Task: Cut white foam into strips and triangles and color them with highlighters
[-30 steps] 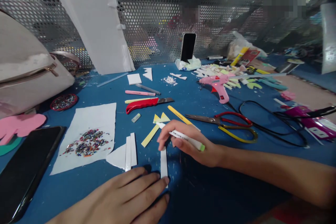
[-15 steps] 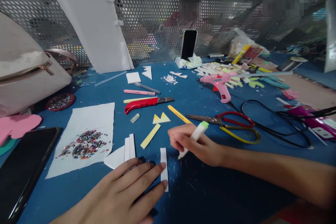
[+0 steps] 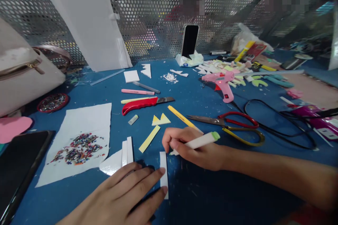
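A narrow white strip (image 3: 163, 161) lies upright in view near the front of the blue table. The fingertips of my left hand (image 3: 129, 193) rest on its lower part, the fingers spread. My right hand (image 3: 195, 149) is closed round a white marker with a green end (image 3: 203, 141); the marker's tip points left, close to the strip's upper end. Beyond my left fingers are more white strips (image 3: 127, 153) and a curved white piece (image 3: 112, 163), partly covered. A yellow strip (image 3: 149, 139) and a yellow-and-white zigzag piece (image 3: 161, 120) lie just past the white strip.
A red-handled knife (image 3: 142, 105), scissors (image 3: 224, 121), a pink glue gun (image 3: 221, 82) and black cables (image 3: 274, 123) lie farther back. At left are a paper with colourful bits (image 3: 89, 119) and a dark phone (image 3: 23, 168). Another phone (image 3: 190, 40) stands by the perforated metal wall.
My right hand has moved slightly left with the marker, which now slants lower, its tip nearer the strip's upper end. My left hand remains on the strip. The view has shifted a little.
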Demonstrator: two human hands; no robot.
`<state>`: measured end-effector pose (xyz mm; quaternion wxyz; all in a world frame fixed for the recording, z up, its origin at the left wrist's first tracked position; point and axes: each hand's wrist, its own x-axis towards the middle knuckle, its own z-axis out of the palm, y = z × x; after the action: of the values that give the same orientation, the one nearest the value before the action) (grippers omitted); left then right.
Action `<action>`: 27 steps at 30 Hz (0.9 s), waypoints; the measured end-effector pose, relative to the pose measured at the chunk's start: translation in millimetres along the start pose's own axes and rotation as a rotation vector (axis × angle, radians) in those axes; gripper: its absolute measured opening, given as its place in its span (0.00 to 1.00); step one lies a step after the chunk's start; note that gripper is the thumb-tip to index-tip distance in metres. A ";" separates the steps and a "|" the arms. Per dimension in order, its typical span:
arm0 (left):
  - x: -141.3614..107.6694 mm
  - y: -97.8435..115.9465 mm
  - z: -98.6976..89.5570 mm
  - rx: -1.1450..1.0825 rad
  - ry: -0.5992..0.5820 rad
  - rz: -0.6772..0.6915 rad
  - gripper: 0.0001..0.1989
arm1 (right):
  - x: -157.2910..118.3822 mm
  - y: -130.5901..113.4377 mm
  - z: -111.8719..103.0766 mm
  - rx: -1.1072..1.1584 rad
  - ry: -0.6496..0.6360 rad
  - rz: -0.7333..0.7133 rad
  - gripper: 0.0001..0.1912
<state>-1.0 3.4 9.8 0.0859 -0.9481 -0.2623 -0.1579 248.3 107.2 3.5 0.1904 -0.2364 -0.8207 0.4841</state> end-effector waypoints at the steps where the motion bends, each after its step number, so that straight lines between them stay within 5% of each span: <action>1: 0.0 0.8 0.9 -0.002 -0.003 -0.004 0.19 | 0.2 -0.5 -0.5 -0.040 -0.010 -0.011 0.15; 10: -8.9 19.9 10.0 -0.014 0.021 -0.130 0.18 | 5.0 -4.9 2.7 0.065 0.038 -0.051 0.10; 19: -11.2 11.1 -0.7 -0.031 0.057 -0.109 0.15 | 1.5 -4.0 4.4 0.023 0.046 -0.132 0.08; 27: -6.7 10.8 -0.4 -0.060 0.122 -0.065 0.22 | -2.0 -2.3 4.5 0.132 0.089 -0.102 0.21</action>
<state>-0.9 -9.0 7.0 0.0683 -0.9298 -0.2825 -0.2259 247.1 101.9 3.3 0.2661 -0.2023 -0.7888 0.5158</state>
